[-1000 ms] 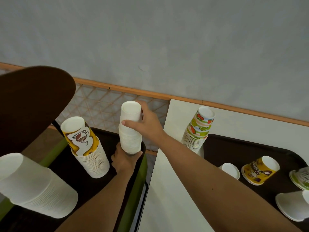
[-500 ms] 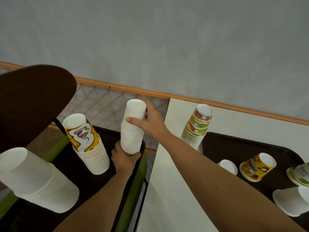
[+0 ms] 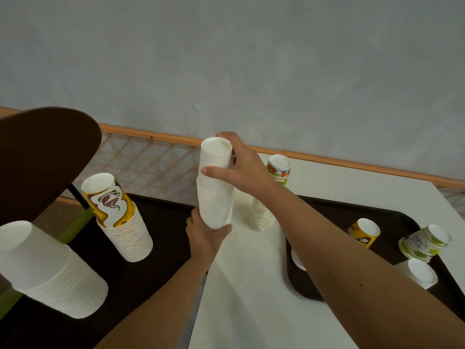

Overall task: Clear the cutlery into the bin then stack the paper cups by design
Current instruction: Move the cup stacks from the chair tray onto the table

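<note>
The left hand [image 3: 203, 238] gripped the bottom of a plain white stack [image 3: 215, 197] over the table's [image 3: 251, 298] left edge, while the right hand [image 3: 241, 170] clasped its top cup. Several loose cups [image 3: 364, 234] lay unsorted on the right tray [image 3: 392, 217]; no cutlery showed.

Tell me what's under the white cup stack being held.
The left hand grips the base of the white stack. Whether the base rests on the table is hidden by that hand.

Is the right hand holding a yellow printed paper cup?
No, the right hand grips the top of the plain white paper cup stack.
</note>
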A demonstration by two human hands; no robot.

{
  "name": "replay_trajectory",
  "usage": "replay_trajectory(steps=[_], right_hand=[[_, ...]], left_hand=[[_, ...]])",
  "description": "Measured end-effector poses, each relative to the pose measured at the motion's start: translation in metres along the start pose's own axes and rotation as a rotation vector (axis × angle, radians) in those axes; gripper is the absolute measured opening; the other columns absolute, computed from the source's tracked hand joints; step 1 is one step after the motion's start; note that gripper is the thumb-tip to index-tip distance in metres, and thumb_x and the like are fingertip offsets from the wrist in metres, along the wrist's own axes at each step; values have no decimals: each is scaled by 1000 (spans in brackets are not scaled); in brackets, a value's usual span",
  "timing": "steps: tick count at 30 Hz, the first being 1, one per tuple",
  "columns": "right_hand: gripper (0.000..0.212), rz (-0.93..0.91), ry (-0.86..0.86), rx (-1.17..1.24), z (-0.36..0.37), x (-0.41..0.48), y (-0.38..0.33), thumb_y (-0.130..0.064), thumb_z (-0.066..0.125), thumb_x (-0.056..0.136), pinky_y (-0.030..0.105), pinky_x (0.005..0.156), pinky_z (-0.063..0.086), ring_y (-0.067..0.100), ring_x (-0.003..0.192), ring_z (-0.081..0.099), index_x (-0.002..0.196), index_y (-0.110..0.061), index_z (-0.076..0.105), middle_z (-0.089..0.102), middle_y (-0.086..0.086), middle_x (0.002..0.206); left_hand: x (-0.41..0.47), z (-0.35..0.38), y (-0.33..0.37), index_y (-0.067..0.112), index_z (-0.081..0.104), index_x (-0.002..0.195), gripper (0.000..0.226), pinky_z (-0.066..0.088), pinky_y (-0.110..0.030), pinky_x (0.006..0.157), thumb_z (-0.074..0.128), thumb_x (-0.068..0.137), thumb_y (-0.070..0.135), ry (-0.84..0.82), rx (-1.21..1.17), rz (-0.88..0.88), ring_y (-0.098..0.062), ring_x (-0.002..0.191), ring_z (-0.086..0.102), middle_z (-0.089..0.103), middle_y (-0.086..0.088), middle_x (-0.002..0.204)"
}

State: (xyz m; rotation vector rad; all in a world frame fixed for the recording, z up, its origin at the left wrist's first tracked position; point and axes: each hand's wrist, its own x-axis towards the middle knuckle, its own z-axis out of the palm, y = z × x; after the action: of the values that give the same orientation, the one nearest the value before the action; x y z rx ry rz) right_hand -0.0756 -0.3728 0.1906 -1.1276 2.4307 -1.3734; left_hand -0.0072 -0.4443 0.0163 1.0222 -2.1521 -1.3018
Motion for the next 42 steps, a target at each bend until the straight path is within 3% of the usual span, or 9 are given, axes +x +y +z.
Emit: replay_trajectory(steps=[6, 9, 15, 26, 29, 33, 36, 39, 42], right_hand=[[67, 77, -13, -87, -27, -33, 23, -35, 78, 72, 30, 80, 46, 16, 98, 53, 127, -22, 43, 56, -3, 110], [66, 116, -16, -114, -37, -49, 36, -34, 79, 72, 34, 85, 48, 18, 104, 53, 126, -20, 44, 55, -1, 114], [75, 198, -71, -142, -54, -75, 61, -36, 77, 74, 40, 93, 49, 23, 110, 54, 134, -23, 35, 55, 2, 124], [75, 248, -125, -102, -85, -94, 72, -27, 77, 75, 33, 94, 45, 20, 118, 49, 136, -22, 33, 49, 0, 134], [74, 239, -134, -111, -89, -94, 70, -32, 76, 76, 32, 94, 43, 19, 120, 47, 136, -23, 34, 47, -2, 136], [72, 203, -93, -110, -92, -90, 63, -38, 76, 75, 25, 89, 39, 15, 115, 48, 134, -24, 38, 50, -2, 133], [62, 154, -59, -134, -94, -87, 52, -35, 75, 76, 21, 85, 36, 10, 110, 47, 129, -21, 45, 50, 2, 129], [48, 45, 73, -193, -93, -84, 41, -29, 73, 79, 14, 76, 34, 9, 103, 47, 121, -16, 53, 53, 4, 121], [35, -76, 172, -222, -86, -80, 29, -23, 70, 81, 21, 80, 37, 17, 104, 51, 113, -13, 59, 57, 6, 110]], left_hand=[[-39, 36, 0, 11, 40, 129, 99, 48, -35, 94, 88, 47, 36, -135, -40, 5, -25, 112, 53, 52, -7, 122], [-56, 50, -2, 14, 34, 135, 100, 46, -33, 98, 87, 53, 39, -215, 17, 21, -21, 116, 51, 50, -3, 126], [-75, 69, -4, 15, 37, 132, 95, 48, -43, 97, 83, 54, 44, -319, 66, 19, -27, 116, 51, 53, -5, 122], [-83, 90, 3, 14, 39, 131, 91, 46, -43, 97, 85, 57, 39, -337, 150, 70, -28, 113, 51, 55, -6, 123], [-84, 87, 1, 16, 37, 134, 90, 45, -46, 99, 84, 60, 35, -371, 155, 67, -28, 116, 49, 52, -7, 126], [-88, 76, -4, 22, 27, 141, 81, 43, -41, 103, 70, 74, 7, -426, 193, 60, -27, 124, 42, 41, -8, 134], [-92, 66, -8, 22, 28, 141, 74, 43, -36, 103, 62, 79, -2, -392, 167, 38, -26, 123, 43, 40, -8, 134], [-96, 56, -7, 18, 36, 137, 64, 46, -34, 101, 60, 81, -4, -314, 79, 41, -24, 116, 49, 45, -9, 127], [-98, 42, -4, 16, 43, 130, 55, 48, -28, 89, 60, 82, -3, -217, 14, 24, -20, 99, 53, 51, -7, 116]])
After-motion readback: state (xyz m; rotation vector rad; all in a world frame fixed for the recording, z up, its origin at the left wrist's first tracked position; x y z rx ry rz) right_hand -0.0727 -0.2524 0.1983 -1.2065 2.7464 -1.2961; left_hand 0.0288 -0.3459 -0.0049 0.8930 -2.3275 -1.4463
